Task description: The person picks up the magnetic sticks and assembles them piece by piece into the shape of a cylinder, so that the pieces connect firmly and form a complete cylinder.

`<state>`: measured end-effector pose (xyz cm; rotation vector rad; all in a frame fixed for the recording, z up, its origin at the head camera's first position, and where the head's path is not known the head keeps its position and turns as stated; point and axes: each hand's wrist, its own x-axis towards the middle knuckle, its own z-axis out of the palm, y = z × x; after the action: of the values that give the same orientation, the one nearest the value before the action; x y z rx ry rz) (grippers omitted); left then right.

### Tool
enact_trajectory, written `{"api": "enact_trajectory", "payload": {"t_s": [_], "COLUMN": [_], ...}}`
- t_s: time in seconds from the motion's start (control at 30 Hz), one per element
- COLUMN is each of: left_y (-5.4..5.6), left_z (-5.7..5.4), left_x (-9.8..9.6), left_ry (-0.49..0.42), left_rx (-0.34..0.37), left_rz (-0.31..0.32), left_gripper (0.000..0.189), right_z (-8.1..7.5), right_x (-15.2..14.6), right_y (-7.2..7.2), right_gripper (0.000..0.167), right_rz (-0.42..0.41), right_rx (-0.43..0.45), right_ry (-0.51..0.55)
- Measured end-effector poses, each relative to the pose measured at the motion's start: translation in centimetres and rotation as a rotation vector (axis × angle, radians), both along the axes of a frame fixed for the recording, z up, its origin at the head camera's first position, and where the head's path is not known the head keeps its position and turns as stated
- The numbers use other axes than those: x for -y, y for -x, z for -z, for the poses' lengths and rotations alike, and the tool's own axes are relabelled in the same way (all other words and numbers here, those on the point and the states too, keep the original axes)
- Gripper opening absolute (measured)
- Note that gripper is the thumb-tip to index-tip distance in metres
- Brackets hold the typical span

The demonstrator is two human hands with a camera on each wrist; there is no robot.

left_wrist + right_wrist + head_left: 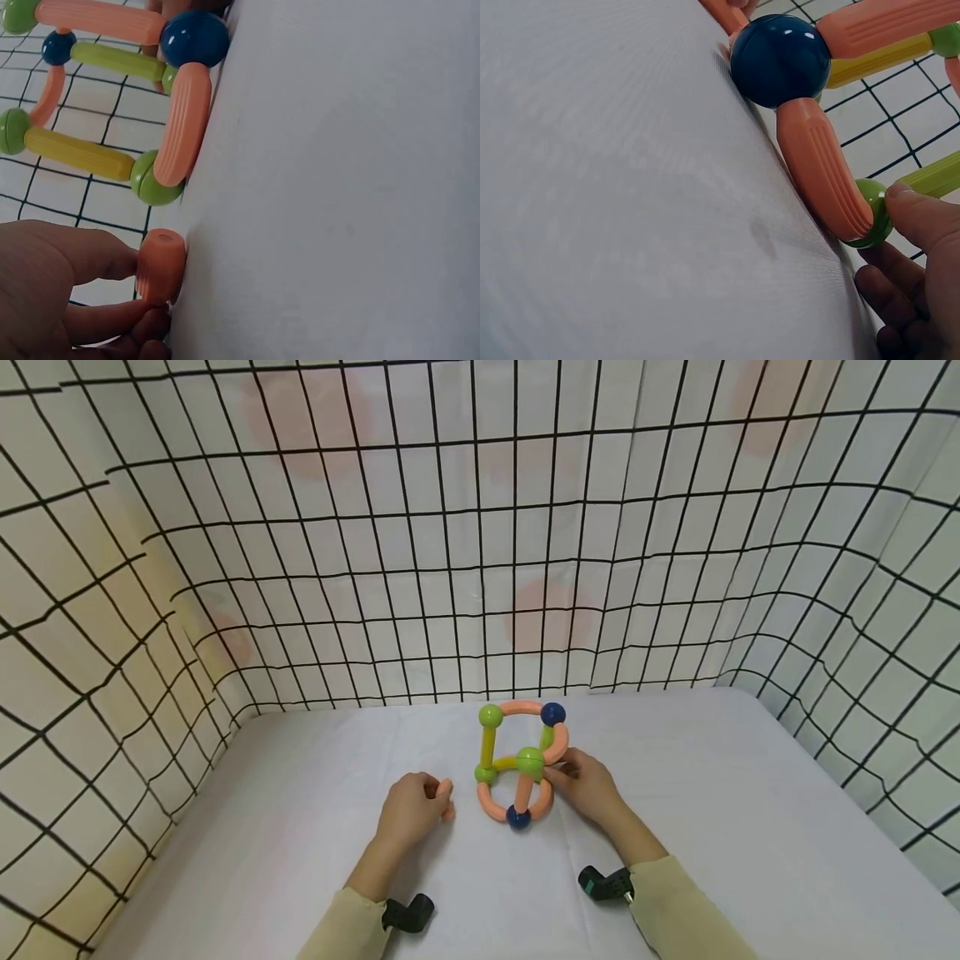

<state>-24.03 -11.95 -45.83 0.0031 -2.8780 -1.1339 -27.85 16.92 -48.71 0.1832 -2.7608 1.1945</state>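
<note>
A magnetic ball-and-stick frame [523, 793] of green and dark blue balls joined by orange, yellow and green rods stands on the white cloth. Between thumb and fingers my left hand [408, 810] pinches a loose curved orange rod [161, 266] close to the cloth, left of the frame. My right hand [591, 787] is at the frame's right side, its thumb and fingers pinching a low green ball [871, 213]. This ball joins a curved orange rod [821, 166] and a green rod [934, 177]. A dark blue ball [518, 817] forms the frame's near corner, and another blue ball [553, 714] is at the top right.
White cloth [300, 827] covers the table. Black wire mesh [450, 543] over pale sheeting rises behind it and along both sides. Each wrist wears a small black camera, such as the left one [409, 913].
</note>
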Motion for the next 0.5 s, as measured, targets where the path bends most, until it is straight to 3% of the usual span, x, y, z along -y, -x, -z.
{"api": "enact_trajectory", "payload": {"t_s": [0.3, 0.5], "left_y": [-0.52, -0.20], "left_z": [-0.30, -0.07], "left_x": [0.00, 0.26], "left_ry": [0.089, -0.001], "left_rx": [0.029, 0.051], "left_rz": [-0.039, -0.050], "left_gripper": [0.038, 0.038], "right_z": [-0.10, -0.23], "right_x": [0.12, 0.13], "right_y": [-0.08, -0.27], "right_gripper": [0.033, 0.034], "right_rz": [-0.005, -0.003], "right_rx": [-0.008, -0.009], "right_ry": [-0.008, -0.003]}}
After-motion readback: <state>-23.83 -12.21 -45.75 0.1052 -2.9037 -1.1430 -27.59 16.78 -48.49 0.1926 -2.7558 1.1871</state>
